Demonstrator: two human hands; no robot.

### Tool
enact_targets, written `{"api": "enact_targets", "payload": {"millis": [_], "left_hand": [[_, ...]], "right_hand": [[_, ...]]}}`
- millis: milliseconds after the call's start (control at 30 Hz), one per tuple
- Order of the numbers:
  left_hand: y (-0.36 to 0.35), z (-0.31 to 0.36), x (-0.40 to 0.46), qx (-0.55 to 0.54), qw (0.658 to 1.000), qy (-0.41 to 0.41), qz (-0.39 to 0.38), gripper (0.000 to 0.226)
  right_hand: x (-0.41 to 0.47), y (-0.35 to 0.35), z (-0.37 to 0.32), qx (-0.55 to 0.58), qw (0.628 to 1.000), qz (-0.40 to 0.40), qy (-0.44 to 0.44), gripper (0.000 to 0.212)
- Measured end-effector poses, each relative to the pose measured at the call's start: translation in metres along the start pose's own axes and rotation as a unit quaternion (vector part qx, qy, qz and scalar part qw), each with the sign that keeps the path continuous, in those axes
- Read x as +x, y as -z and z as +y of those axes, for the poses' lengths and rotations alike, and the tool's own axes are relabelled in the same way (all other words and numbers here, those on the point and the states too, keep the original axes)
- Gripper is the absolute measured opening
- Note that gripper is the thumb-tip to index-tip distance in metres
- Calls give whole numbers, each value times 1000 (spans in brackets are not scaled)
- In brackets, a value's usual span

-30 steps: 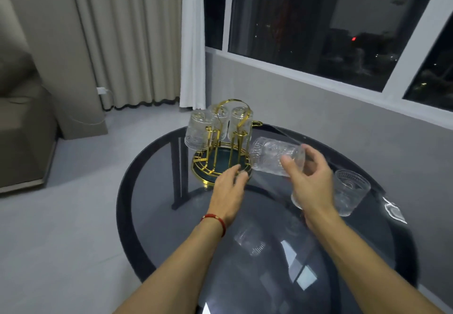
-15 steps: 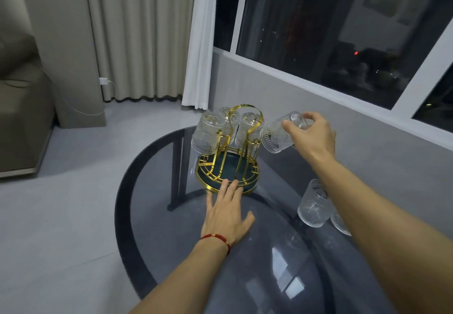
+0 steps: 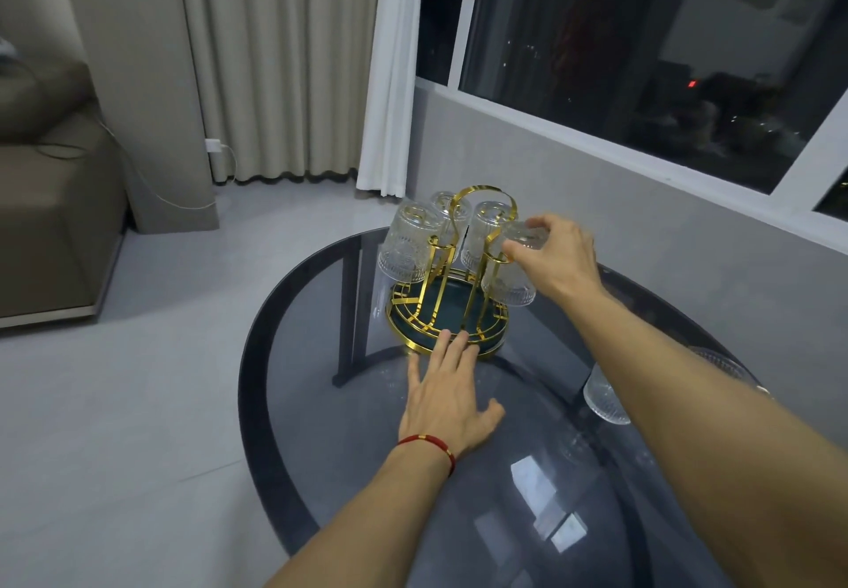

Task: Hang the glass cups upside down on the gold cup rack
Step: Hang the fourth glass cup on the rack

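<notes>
The gold cup rack (image 3: 447, 312) with a dark green base stands on the round glass table (image 3: 321, 427). Three ribbed glass cups hang upside down on it: one at the left (image 3: 406, 245), one at the back (image 3: 447, 220), one behind the handle (image 3: 482, 234). My right hand (image 3: 557, 257) grips the base of a fourth glass cup (image 3: 511, 275), held upside down over a right-hand prong. My left hand (image 3: 452, 397) lies flat on the table, fingers spread, fingertips touching the rack's base rim.
Two more glass cups stand on the table at the right, one (image 3: 601, 397) mostly hidden behind my right forearm, the other (image 3: 722, 360) beyond it. A sofa (image 3: 50, 202) stands at left, curtains (image 3: 275, 60) behind, a low wall and window right of the table.
My right hand has turned the cup from tilted sideways to upside down and lowered it onto the rack's right side. My left hand has stayed flat by the rack's base.
</notes>
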State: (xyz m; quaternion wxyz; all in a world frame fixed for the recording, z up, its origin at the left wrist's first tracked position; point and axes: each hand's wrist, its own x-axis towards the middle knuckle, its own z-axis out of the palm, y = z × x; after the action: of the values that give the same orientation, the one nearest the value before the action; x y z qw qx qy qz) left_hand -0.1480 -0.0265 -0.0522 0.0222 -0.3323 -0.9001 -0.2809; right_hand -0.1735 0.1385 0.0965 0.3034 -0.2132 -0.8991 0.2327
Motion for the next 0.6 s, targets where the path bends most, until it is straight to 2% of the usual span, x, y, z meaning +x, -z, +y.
{"api": "enact_targets", "payload": {"millis": [100,267,367,467,600], "left_hand": [[0,-1,0,-1,1000,1,0,79],[1,-1,0,2,1000,1,1,78],[2,-1,0,7,1000,2,6,76],[2,0,-1,8,1000,3,15,75],[3,-1,-1,4,1000,0,22,73]], "right_hand": [[0,-5,9,-5,1000,-21,10,58],[-5,-1,19,0,997,-71,36,70],[-19,9,23,-15,994,-90,63,67],[-47,28,27,4,994,-71,80,60],[-107,62,42,50,993,20,106,47]]}}
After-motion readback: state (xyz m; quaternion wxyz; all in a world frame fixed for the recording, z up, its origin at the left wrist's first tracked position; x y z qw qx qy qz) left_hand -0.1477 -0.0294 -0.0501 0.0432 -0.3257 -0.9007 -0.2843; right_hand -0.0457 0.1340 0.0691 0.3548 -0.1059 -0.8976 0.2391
